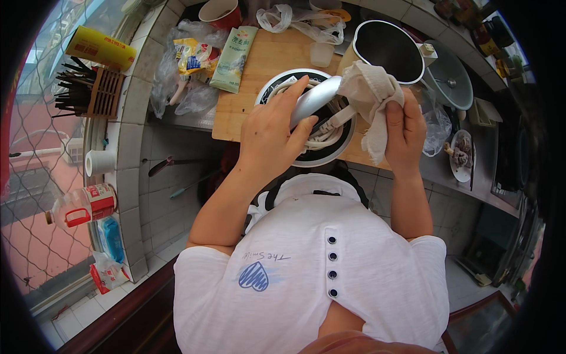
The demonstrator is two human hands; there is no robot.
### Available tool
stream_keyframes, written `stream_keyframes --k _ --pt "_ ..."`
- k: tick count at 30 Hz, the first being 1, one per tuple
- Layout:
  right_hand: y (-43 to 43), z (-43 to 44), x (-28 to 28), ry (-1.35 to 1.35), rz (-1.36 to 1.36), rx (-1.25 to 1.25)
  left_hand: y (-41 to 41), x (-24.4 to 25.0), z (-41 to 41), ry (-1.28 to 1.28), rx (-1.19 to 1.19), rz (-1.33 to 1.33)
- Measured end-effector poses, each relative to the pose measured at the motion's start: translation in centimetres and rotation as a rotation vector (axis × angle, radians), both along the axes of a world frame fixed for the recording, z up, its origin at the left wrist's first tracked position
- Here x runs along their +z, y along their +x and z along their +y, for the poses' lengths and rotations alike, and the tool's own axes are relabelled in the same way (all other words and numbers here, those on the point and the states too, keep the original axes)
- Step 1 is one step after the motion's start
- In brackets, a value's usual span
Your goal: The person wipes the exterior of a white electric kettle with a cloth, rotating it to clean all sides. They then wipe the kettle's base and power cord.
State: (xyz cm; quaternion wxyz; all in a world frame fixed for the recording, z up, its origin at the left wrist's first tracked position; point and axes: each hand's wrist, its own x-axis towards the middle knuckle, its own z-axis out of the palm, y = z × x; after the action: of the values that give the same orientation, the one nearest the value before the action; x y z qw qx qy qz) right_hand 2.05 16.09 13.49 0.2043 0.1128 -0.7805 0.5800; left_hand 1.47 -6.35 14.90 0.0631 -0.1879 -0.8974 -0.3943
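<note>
My left hand point(267, 128) grips a curved silver handle point(315, 98), with the thumb on its near side and the fingers over its far side. A beige cloth point(373, 88) is pinched in my right hand point(407, 124); its bunched top covers the right end of the handle. Below the hands lies a round black-topped appliance point(325, 158) with a silver rim. A pale power cord point(325, 144) is coiled on it, and a white plug point(341, 117) shows under the handle. What the handle belongs to is hidden.
The appliance sits on a wooden board point(272, 53). A tall pot point(389, 51) stands behind the cloth, a plastic cup point(322, 54) nearby. Packets and plastic bags point(185, 95) lie left. A plate of food point(462, 155) with chopsticks and a basin point(449, 84) are right.
</note>
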Motion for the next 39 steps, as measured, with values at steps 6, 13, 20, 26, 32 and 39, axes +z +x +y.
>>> stream_keyframes --k 6,13,20,26,32,39 --pt "1.9 1.7 -3.0 0.049 -0.1 -0.131 -1.0 1.6 1.8 -0.133 0.017 -0.156" --pt "2.3 0.0 -5.1 0.525 0.276 -0.129 -1.4 0.7 2.2 -0.025 0.008 -0.08" --pt "5.2 -2.4 -3.1 0.568 0.319 0.17 -1.4 -0.4 2.0 -0.002 -0.05 0.112" --pt "4.5 -0.5 -4.3 0.62 0.384 0.126 -0.5 0.1 1.9 -0.003 -0.044 0.054" --pt "0.4 1.3 -3.9 0.62 0.4 0.063 -0.5 0.1 1.7 0.009 -0.062 0.03" --pt "-2.2 2.0 -4.1 0.59 0.338 0.082 -0.7 -0.4 1.4 0.069 -0.086 -0.04"
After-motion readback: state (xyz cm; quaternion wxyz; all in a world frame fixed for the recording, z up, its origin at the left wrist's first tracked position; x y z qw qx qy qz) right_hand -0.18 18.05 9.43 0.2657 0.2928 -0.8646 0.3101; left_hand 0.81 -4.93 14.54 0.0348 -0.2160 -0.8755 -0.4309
